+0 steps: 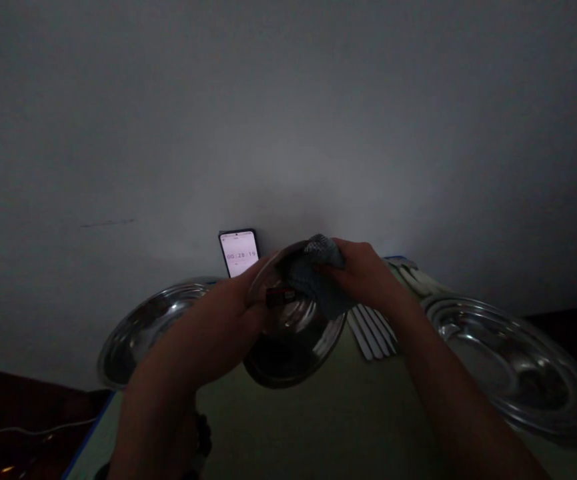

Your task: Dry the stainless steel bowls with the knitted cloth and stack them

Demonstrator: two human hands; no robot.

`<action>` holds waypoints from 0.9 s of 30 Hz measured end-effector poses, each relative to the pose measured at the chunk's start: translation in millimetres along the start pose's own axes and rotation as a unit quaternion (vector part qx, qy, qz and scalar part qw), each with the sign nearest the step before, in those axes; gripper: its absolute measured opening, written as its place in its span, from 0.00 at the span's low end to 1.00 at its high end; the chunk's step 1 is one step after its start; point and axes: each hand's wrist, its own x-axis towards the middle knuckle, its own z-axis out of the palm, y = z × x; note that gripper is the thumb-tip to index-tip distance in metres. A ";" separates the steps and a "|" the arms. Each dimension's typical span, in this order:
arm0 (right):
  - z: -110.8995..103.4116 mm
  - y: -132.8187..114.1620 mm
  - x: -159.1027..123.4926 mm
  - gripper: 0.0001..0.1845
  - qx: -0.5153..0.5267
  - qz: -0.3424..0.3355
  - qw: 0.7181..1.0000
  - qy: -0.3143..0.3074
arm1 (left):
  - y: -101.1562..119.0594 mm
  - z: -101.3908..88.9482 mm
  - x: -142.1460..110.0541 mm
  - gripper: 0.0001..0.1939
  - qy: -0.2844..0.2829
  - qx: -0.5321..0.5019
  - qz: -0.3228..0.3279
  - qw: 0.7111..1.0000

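A shiny metal bowl (288, 357) is tilted up above the table, its inside facing me. My left hand (238, 310) grips its left rim, the fingers going behind it. A dark label with a red edge (279, 296) shows on the bowl's inner side. In my right hand (361, 267) is a bunched grey-blue cloth (321, 280), closed in the fingers and pressed against the bowl's upper right rim and inside. Part of the bowl's far edge is hidden by the cloth.
Larger metal basins stand at the left (141, 340) and right (513, 367) of the green table (308, 433). Several knives (372, 333) lie right of the bowl, with pale-handled utensils (418, 277) behind. A phone (239, 253) showing a timer leans against the wall (288, 120).
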 end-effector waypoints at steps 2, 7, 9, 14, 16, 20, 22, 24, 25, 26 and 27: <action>-4.4 -8.8 -1.9 0.04 -0.012 -0.025 0.998 -0.060 | 4.6 0.3 -3.0 0.26 -0.029 0.048 -0.004 0.998; 4.9 -16.4 -4.4 0.07 -0.052 0.002 0.997 -0.051 | 8.7 2.5 -4.2 0.29 -0.039 0.073 0.026 0.996; 11.7 -15.5 -3.1 0.13 -0.017 0.014 0.999 0.026 | 6.2 0.4 -3.4 0.29 -0.025 0.065 0.032 0.997; 22.8 -16.8 -1.2 0.25 0.088 -0.019 0.960 0.264 | 0.7 -8.7 -3.9 0.24 0.019 0.016 0.046 0.999; 22.5 -19.6 -2.2 0.21 0.122 -0.042 0.945 0.302 | 0.3 -11.7 -5.4 0.24 0.055 0.009 0.058 0.997; 14.8 -23.5 -3.4 0.12 0.091 -0.058 0.952 0.286 | 0.1 -14.5 -7.2 0.25 0.075 0.007 0.054 0.996; 11.2 -22.5 -2.9 0.10 0.057 -0.071 0.969 0.231 | -1.0 -14.5 -6.2 0.24 0.069 0.021 0.048 0.996; 11.0 -20.1 -2.6 0.11 0.026 -0.089 0.984 0.154 | -3.1 -14.1 -3.9 0.22 0.069 0.047 0.040 0.996; 12.6 -19.1 -3.0 0.14 0.012 -0.096 0.989 0.113 | -4.4 -13.7 -2.6 0.21 0.068 0.059 0.035 0.995; 15.1 -18.3 -3.7 0.17 -0.004 -0.098 0.992 0.074 | -5.5 -13.2 -1.4 0.20 0.064 0.069 0.027 0.995; 18.4 -18.1 -4.8 0.19 -0.018 -0.094 0.995 0.042 | -6.5 -12.6 -0.2 0.19 0.058 0.077 0.020 0.995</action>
